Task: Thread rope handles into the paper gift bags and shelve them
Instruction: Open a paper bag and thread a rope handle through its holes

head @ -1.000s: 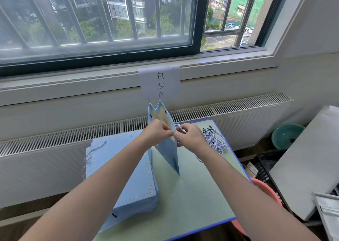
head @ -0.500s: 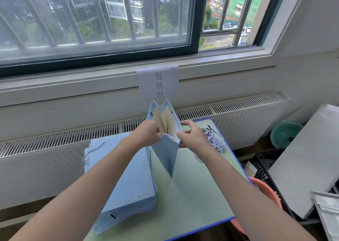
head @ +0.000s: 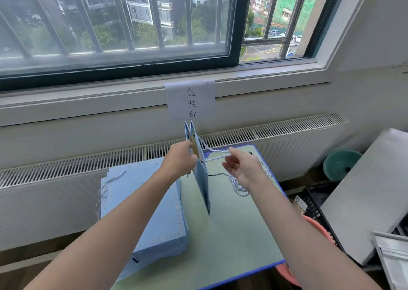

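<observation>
Left hand [head: 180, 159] grip pinches upright blue gift bag [head: 202, 174] rim; right hand [head: 241, 168] grip loosely curled, pinching white rope handle [head: 217, 156] taut over worktop [head: 231, 234].

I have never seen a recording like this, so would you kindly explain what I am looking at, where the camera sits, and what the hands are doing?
There is no machine here: a person wears one wide-angle camera on the head, which looks forward and down, so the two bare arms enter from the bottom. The left hand grips the top of a light blue paper gift bag that stands upright on a pale green table. The right hand pulls a white rope handle out from the bag's side. To the left lies a stack of flat blue bags. Behind the right hand is a bundle of spare ropes. A paper sign hangs under the window.
</observation>
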A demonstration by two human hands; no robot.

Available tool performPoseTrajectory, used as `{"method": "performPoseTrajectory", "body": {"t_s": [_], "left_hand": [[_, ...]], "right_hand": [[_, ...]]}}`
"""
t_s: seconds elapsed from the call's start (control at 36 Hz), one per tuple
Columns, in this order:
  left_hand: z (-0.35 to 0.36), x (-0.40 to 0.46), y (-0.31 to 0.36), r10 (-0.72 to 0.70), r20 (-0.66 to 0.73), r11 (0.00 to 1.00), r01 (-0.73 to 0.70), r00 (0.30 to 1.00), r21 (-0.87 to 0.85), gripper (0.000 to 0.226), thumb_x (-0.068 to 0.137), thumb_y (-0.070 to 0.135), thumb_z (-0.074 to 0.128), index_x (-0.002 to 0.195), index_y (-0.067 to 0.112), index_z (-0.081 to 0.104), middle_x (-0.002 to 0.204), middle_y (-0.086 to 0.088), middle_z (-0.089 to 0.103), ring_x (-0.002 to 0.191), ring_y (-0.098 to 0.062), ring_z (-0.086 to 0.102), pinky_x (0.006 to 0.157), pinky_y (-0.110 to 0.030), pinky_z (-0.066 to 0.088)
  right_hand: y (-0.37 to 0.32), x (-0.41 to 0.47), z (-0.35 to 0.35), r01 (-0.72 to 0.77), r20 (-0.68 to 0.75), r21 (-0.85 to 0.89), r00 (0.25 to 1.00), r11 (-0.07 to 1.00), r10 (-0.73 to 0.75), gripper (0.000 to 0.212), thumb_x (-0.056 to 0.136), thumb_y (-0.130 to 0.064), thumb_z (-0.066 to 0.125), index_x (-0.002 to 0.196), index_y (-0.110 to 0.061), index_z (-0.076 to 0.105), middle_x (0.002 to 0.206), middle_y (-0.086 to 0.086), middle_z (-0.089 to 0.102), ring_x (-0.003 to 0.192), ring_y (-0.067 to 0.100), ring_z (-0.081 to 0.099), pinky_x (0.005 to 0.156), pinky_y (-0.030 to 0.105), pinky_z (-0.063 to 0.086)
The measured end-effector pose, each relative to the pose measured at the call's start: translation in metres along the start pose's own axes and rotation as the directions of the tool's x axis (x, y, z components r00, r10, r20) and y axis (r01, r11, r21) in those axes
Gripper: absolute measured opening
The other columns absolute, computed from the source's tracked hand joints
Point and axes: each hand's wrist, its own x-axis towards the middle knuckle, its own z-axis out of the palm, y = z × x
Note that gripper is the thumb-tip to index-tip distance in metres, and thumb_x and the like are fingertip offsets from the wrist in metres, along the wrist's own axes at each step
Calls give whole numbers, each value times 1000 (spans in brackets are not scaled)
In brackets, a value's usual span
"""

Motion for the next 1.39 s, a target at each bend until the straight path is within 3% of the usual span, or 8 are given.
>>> {"method": "performPoseTrajectory", "body": {"t_s": [0.17, 0.42, 0.58, 0.69, 0.92, 1.11, 1.28, 1.39], "left_hand": [[-4, -1, -6, -3, -27, 998, 5, 1000, 56, 44, 90, 2, 43, 133, 3, 53, 103, -14, 66, 62, -28, 70, 65, -34, 58], [-4, -1, -11, -39, -43, 998, 42, 998, 55, 53, 87, 1, 40, 138, 6, 50, 103, -14, 68, 63, -28, 69, 69, -39, 59], [-1, -3, -6, 26, -42, 999, -25, 999, 21, 45, 91, 3, 43, 134, 4, 54, 104, -19, 68, 57, -17, 58, 61, -31, 55], [0, -3, -5, 52, -24, 999, -52, 998, -1, 46, 94, 6, 43, 139, 7, 50, 86, -8, 66, 47, -11, 47, 46, -15, 40], [10, -4, 1, 88, 17, 984, -84, 996, -158, 33, 100, 13, 40, 128, 18, 57, 68, 1, 61, 50, -14, 54, 44, -20, 46], [13, -3, -10, 12, 69, 916, 17, 998, -400, 30, 99, 12, 51, 128, 15, 47, 93, -11, 66, 65, -18, 56, 62, -32, 50], [15, -1, -29, 71, 154, 958, -24, 986, -286, 9, 92, 11, 65, 99, 11, 70, 83, 0, 66, 72, -12, 57, 65, -20, 48], [24, 2, -46, 104, 257, 992, -118, 961, 41, 15, 96, 11, 57, 101, 13, 71, 92, 6, 66, 87, -10, 60, 75, -20, 45]], "right_hand": [[1, 13, -11, -47, -151, 106, 987, 993, 62, 26, 93, 3, 53, 70, -5, 48, 57, 5, 48, 56, 14, 49, 61, 29, 51], [10, 21, -23, -133, -269, -127, 958, 983, 95, 23, 89, 4, 39, 67, -4, 45, 58, 7, 47, 55, 17, 48, 60, 31, 49], [13, 18, -15, -148, -141, -514, 986, 845, 87, 15, 89, -3, 45, 77, -9, 53, 70, 5, 54, 63, 14, 58, 57, 28, 48], [8, 17, -9, 47, -29, -868, 989, 495, -145, 12, 85, -10, 48, 75, -14, 52, 74, 5, 51, 66, 22, 48, 56, 26, 37], [-13, 6, 35, 326, 264, -843, 944, 429, -199, 27, 90, -46, 60, 92, -19, 59, 91, -2, 65, 82, 17, 62, 70, 31, 49], [-14, 4, 33, 337, 253, -887, 927, 316, -278, 10, 87, -17, 57, 84, -9, 61, 84, 5, 66, 75, 24, 62, 74, 40, 54], [-16, 9, 23, 306, 212, -920, 913, 244, -348, 14, 87, -13, 53, 86, -4, 64, 87, 9, 67, 77, 22, 56, 67, 33, 46], [-21, 12, 15, 293, 196, -929, 908, 227, -370, 15, 87, -10, 52, 86, -1, 65, 88, 11, 67, 81, 25, 57, 71, 35, 47]]}}
